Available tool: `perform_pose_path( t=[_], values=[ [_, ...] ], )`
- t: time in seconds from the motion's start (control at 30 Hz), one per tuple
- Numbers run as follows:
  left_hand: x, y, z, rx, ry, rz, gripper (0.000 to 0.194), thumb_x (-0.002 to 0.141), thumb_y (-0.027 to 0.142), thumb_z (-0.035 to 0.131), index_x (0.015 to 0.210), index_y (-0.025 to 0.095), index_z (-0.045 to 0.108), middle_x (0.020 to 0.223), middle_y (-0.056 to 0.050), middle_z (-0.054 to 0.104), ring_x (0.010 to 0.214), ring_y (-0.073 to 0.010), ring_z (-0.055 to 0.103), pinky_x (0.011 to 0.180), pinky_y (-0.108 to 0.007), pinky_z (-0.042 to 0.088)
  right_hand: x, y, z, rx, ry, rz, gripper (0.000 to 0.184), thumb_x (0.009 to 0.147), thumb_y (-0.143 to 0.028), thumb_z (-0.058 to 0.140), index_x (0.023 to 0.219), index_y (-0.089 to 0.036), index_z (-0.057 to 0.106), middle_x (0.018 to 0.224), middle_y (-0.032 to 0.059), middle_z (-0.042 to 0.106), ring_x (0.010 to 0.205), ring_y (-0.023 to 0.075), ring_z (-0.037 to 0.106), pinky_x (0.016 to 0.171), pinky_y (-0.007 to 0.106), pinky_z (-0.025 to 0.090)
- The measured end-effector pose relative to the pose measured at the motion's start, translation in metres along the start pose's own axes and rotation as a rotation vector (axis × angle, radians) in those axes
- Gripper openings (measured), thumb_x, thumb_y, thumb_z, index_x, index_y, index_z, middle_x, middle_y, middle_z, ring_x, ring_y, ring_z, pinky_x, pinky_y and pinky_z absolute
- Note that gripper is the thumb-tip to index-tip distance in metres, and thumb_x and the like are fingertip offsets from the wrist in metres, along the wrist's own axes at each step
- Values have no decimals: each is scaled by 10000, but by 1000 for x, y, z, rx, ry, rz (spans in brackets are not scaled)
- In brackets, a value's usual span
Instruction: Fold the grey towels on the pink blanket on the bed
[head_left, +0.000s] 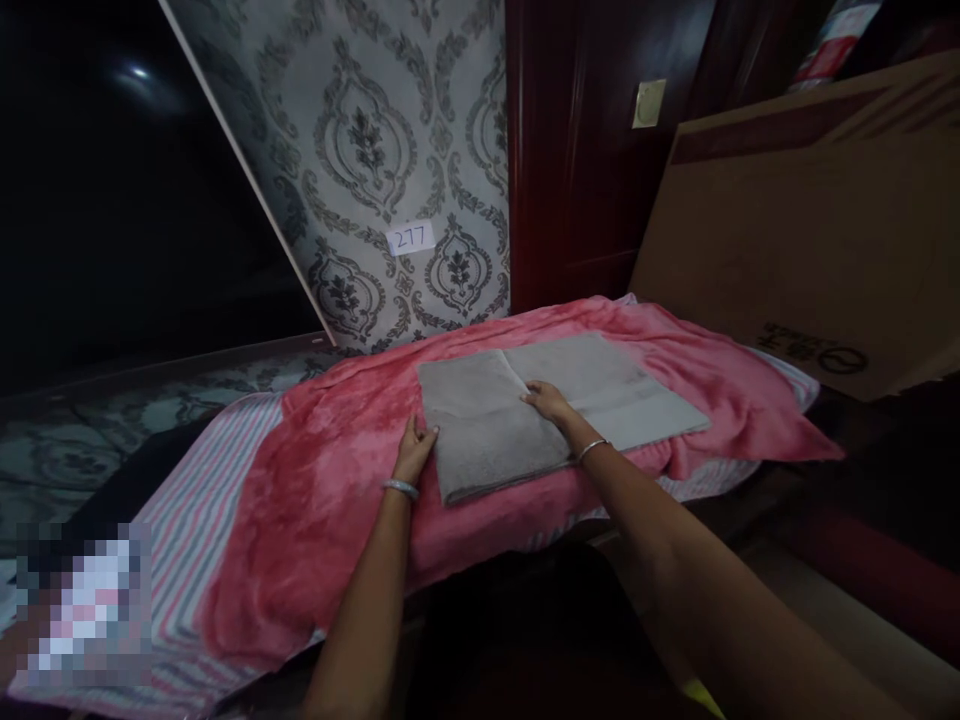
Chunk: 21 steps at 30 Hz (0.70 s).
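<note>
A grey towel (600, 385) lies folded flat on a pink fleece blanket (330, 470). My left hand (414, 448) rests at the towel's left edge, fingers bent against the edge, with a bangle on the wrist. My right hand (549, 400) lies flat and open on the middle of the towel, near a fold line, also with a bangle on the wrist.
Under the blanket is a striped sheet (202, 480). A patterned wall (375, 150) with a label reading 277 (410, 238) stands behind. Dark wood panelling (585, 150) and a large cardboard box (810, 230) are at the right. A blurred patch sits at the lower left.
</note>
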<state>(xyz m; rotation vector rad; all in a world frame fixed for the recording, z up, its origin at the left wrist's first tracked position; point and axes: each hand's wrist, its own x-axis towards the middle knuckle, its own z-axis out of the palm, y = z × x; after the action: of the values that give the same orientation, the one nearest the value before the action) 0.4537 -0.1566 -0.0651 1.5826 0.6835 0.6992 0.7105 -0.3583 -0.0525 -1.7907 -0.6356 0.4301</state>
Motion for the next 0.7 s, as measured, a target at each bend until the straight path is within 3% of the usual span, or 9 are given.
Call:
perform_pose_path(
  t=[0.2, 0.4, 0.53, 0.7],
  values=[
    [2, 6, 18, -63, -43, -20, 620, 756, 258, 725, 1343, 177, 544, 968, -64, 746, 870, -210, 721, 830, -364, 593, 2, 7, 1, -23, 46, 23, 340, 734, -213, 660, 1062, -165, 742, 967, 18, 750, 839, 182, 669, 803, 266, 525],
    [1, 2, 21, -30, 21, -45, 673, 789, 224, 645, 1427, 170, 437, 891, -42, 734, 787, -204, 722, 812, -391, 598, 0, 9, -1, -34, 98, 50, 379, 820, -239, 583, 1164, -136, 703, 1035, 41, 735, 864, 168, 662, 783, 239, 506],
    [-3, 8, 18, -2, 32, -35, 644, 799, 215, 630, 1416, 167, 451, 955, -57, 732, 866, -204, 719, 876, -396, 583, -2, 1, -4, -81, 99, 55, 269, 794, -242, 646, 1020, -134, 744, 957, 41, 740, 835, 172, 658, 764, 233, 489],
    [-12, 19, 12, -28, -99, 44, 640, 784, 358, 714, 1373, 197, 523, 1155, -94, 720, 1057, -235, 694, 958, -398, 561, -6, -9, -9, -172, 78, 81, 197, 811, -305, 683, 916, -151, 747, 815, 28, 735, 766, 175, 663, 706, 228, 479]
  ],
)
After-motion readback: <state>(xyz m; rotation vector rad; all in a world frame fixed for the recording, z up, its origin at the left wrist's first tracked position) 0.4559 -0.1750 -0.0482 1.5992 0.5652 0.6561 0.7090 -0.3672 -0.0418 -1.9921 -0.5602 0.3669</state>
